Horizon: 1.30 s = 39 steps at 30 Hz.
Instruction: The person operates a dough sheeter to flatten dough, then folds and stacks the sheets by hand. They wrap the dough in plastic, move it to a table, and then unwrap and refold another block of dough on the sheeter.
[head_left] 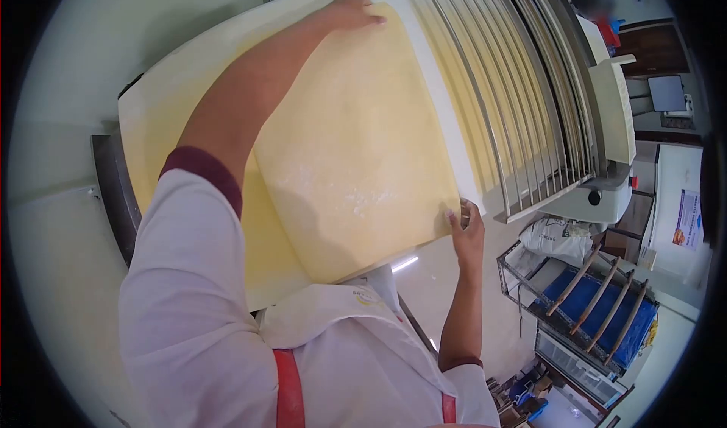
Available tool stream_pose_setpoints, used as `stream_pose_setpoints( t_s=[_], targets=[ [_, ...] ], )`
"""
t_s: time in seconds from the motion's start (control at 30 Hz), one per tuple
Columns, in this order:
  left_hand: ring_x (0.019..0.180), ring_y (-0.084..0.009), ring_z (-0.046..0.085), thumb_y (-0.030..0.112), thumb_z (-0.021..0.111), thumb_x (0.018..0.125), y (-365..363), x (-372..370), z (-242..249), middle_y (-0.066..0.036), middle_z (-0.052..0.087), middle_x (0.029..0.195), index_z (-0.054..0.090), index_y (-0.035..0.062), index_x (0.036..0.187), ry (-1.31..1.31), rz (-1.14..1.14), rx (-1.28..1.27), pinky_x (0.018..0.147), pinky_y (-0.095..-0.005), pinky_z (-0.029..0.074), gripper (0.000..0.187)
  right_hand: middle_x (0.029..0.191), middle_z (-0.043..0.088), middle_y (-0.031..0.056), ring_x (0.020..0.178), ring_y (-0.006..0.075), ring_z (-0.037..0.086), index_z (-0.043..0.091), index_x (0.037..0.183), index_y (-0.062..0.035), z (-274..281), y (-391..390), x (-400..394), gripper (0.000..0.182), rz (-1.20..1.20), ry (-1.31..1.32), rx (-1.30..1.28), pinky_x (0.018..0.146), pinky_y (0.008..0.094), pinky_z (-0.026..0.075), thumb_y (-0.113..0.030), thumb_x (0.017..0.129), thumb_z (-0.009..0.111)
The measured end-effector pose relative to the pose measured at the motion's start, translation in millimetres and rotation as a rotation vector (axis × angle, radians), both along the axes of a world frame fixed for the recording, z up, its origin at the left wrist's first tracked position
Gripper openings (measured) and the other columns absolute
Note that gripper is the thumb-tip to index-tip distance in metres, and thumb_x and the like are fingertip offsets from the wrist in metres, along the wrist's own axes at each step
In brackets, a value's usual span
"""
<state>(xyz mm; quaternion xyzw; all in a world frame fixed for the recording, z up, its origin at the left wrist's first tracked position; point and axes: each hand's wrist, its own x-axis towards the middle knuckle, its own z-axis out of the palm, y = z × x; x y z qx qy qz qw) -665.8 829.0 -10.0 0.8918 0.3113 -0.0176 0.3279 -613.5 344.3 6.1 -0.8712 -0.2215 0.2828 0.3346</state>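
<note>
A wide, pale yellow sheet of dough (356, 140) lies in front of me, dusted with flour near its middle. Underneath, toward the left, another layer of dough (269, 258) shows; whether the two are joined cannot be made out. My left hand (350, 13) reaches across to the far edge and pinches the dough's far corner, thumb on top. At the near right corner, my right hand (468, 231) grips the dough's edge, with its thumb above and the fingers partly hidden. The dough rests on a white belt (439, 95).
A wire guard (503, 87) of parallel metal bars stands over the belt at right, with yellow dough beneath it. The dough sheeter's body (587, 201) carries a black knob and a red button. Beyond is a rack (598, 307) with wooden rolling pins and blue cloth.
</note>
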Motion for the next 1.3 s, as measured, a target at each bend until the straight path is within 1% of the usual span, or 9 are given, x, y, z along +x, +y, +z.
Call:
stream_pose_setpoints(
  t_s=[0.2, 0.27, 0.37, 0.53, 0.7, 0.9, 1.03, 1.2, 1.3],
  targets=[
    [0.118, -0.0258, 0.052, 0.039, 0.079, 0.071, 33, 41, 18, -0.018, 0.053, 0.128, 0.046, -0.0047, 0.13, 0.266, -0.014, -0.791, 0.094, -0.0357, 0.045, 0.081, 0.11, 0.058, 0.0099, 0.098, 0.0192, 0.055, 0.053, 0.117, 0.0024, -7, -12, -2, 0.055, -0.009, 0.395, 0.483, 0.089, 0.0322, 0.04, -0.03, 0.078, 0.073],
    [0.113, -0.0253, 0.055, 0.031, 0.08, 0.072, 25, 33, 12, -0.016, 0.055, 0.125, 0.047, -0.0049, 0.129, 0.029, 0.116, -0.655, 0.092, -0.0361, 0.047, 0.075, 0.114, 0.057, 0.0113, 0.107, 0.0238, 0.055, 0.052, 0.118, 0.0018, -12, 5, -58, 0.052, -0.419, 0.526, 0.849, 0.094, 0.0374, 0.042, -0.03, 0.08, 0.07],
    [0.113, -0.0251, 0.055, 0.029, 0.08, 0.071, 23, 20, 7, -0.015, 0.055, 0.126, 0.047, -0.0033, 0.129, -0.093, -0.004, -0.733, 0.093, -0.0376, 0.046, 0.075, 0.121, 0.055, 0.0142, 0.114, 0.0282, 0.054, 0.046, 0.127, 0.001, -27, 8, -61, 0.057, -0.695, 0.477, 0.516, 0.094, 0.0426, 0.046, -0.029, 0.083, 0.067],
    [0.11, -0.0291, 0.057, 0.034, 0.075, 0.076, 29, 29, 7, -0.013, 0.062, 0.118, 0.057, 0.0041, 0.122, 0.1, -0.148, -0.355, 0.095, -0.0427, 0.043, 0.058, 0.12, 0.056, 0.0165, 0.107, 0.0321, 0.058, 0.044, 0.13, -0.0002, -58, -3, -69, 0.049, -0.523, 0.393, 0.566, 0.087, 0.0465, 0.053, -0.022, 0.088, 0.058],
    [0.114, -0.0251, 0.053, 0.029, 0.08, 0.068, 17, 28, 13, -0.014, 0.056, 0.124, 0.053, 0.001, 0.124, -0.019, -0.107, -0.651, 0.095, -0.0385, 0.043, 0.068, 0.121, 0.055, 0.019, 0.103, 0.0328, 0.061, 0.043, 0.13, 0.002, -31, 34, -43, 0.051, -0.865, 0.818, 0.702, 0.084, 0.048, 0.056, -0.015, 0.085, 0.06],
    [0.104, -0.0219, 0.057, 0.022, 0.078, 0.072, 12, -105, 101, -0.009, 0.061, 0.111, 0.054, 0.0005, 0.119, -0.408, 0.243, -0.115, 0.091, -0.0354, 0.044, 0.057, 0.122, 0.057, 0.0167, 0.105, 0.0293, 0.06, 0.048, 0.128, 0.0014, 56, 87, -5, 0.042, -0.481, 0.47, 0.781, 0.088, 0.0432, 0.053, -0.014, 0.09, 0.056],
    [0.093, -0.0267, 0.063, 0.029, 0.078, 0.069, -3, -227, 196, -0.017, 0.066, 0.102, 0.062, -0.005, 0.112, -0.631, 0.546, -0.027, 0.084, -0.0356, 0.049, 0.057, 0.112, 0.059, 0.016, 0.096, 0.0255, 0.062, 0.048, 0.123, 0.0063, 119, 126, 51, 0.064, 0.195, 0.088, 0.96, 0.084, 0.037, 0.053, -0.016, 0.071, 0.078],
    [0.095, -0.0156, 0.06, 0.02, 0.073, 0.076, -100, -355, 192, -0.005, 0.064, 0.101, 0.06, 0.0023, 0.107, -1.018, 0.67, 0.052, 0.083, -0.0301, 0.048, 0.038, 0.103, 0.064, 0.0151, 0.094, 0.0239, 0.063, 0.061, 0.103, 0.0056, 145, 150, 109, 0.044, 0.712, -0.027, 0.956, 0.087, 0.0373, 0.051, -0.017, 0.07, 0.08],
    [0.092, -0.0151, 0.062, 0.006, 0.077, 0.066, -212, -390, 103, -0.006, 0.065, 0.1, 0.059, 0.0028, 0.106, -1.029, 0.724, 0.074, 0.083, -0.0307, 0.05, 0.044, 0.106, 0.065, 0.0151, 0.103, 0.0275, 0.061, 0.064, 0.099, 0.003, 93, 146, 115, 0.03, 0.678, 0.13, 0.832, 0.096, 0.039, 0.045, -0.009, 0.074, 0.074]
  ],
)
